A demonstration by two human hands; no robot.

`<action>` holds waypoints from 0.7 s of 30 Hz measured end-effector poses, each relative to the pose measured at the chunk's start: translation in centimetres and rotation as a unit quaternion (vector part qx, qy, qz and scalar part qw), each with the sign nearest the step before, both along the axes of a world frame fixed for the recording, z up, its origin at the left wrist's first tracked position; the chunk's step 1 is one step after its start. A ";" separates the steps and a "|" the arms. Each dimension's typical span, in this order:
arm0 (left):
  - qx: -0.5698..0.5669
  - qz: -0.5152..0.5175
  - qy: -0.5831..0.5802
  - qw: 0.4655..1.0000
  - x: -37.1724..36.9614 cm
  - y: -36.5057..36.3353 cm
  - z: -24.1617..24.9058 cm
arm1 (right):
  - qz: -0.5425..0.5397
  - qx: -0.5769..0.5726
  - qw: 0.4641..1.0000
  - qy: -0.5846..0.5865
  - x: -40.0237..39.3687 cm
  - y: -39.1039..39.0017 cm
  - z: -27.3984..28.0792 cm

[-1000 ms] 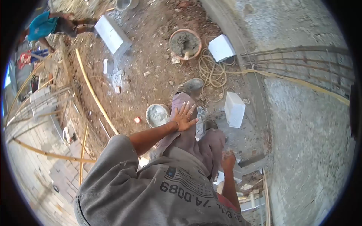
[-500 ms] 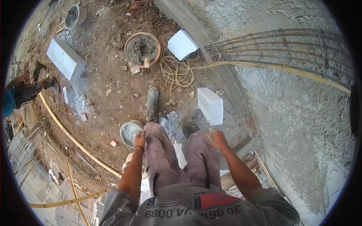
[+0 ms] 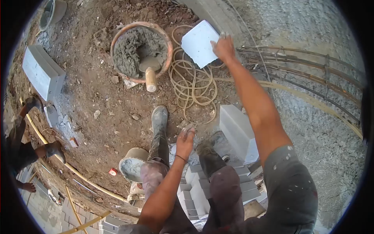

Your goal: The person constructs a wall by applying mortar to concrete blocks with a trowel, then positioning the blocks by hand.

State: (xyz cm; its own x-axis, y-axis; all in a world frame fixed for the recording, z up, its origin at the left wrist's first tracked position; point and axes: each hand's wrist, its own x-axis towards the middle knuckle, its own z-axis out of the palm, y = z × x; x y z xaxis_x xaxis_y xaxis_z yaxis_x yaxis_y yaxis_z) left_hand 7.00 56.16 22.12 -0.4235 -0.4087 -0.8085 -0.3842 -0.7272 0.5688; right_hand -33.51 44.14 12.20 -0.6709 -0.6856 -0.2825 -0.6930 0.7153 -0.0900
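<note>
My right hand (image 3: pixel 224 47) reaches far forward to a white block (image 3: pixel 200 43), its fingers apart at the block's right edge. My left hand (image 3: pixel 184 142) is in front of my legs with its fingers bent together; whether anything is in them is too small to tell. Ahead and to the left, an orange-rimmed tub (image 3: pixel 170 48) holds grey mortar (image 3: pixel 130 48) and a tool with a wooden handle (image 3: pixel 150 80). Loops of pale hose (image 3: pixel 189 91) lie between the tub and the white block. Another white block (image 3: pixel 237 130) stands beside my right boot.
A bucket (image 3: pixel 132 165) is beside my left knee. Pale blocks (image 3: pixel 41 72) lie at the left, near another person's legs (image 3: pixel 23 152). Steel bars (image 3: pixel 307 64) extend along the rough grey wall (image 3: pixel 311 121) at the right. More blocks (image 3: pixel 200 191) are stacked below me.
My right hand has moved from my thigh forward to the white block. My left hand has left my left thigh and moved forward. The view is closer to the tub and blocks.
</note>
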 end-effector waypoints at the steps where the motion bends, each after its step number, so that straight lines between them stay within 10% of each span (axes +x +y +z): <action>1: 0.009 -0.003 -0.007 1.000 -0.6 0.3 -1.6 | 0.007 0.044 0.999 0.004 -0.7 -0.9 -1.7; 6: -0.017 0.043 -0.033 0.998 -1.5 -0.6 -2.1 | -0.080 0.013 0.997 -0.004 4.7 2.5 -2.4; 12: 0.009 0.063 -0.043 0.997 -0.6 -0.2 -3.9 | 0.064 0.120 0.991 0.008 9.3 3.3 1.5; 17: 0.019 0.072 -0.062 0.995 -0.7 -0.9 -2.9 | -0.248 0.086 0.948 -0.178 7.0 -2.3 1.2; 21: 0.011 0.085 -0.068 0.994 -0.8 0.2 -3.0 | -0.185 0.078 0.957 -0.207 4.2 -0.6 -1.1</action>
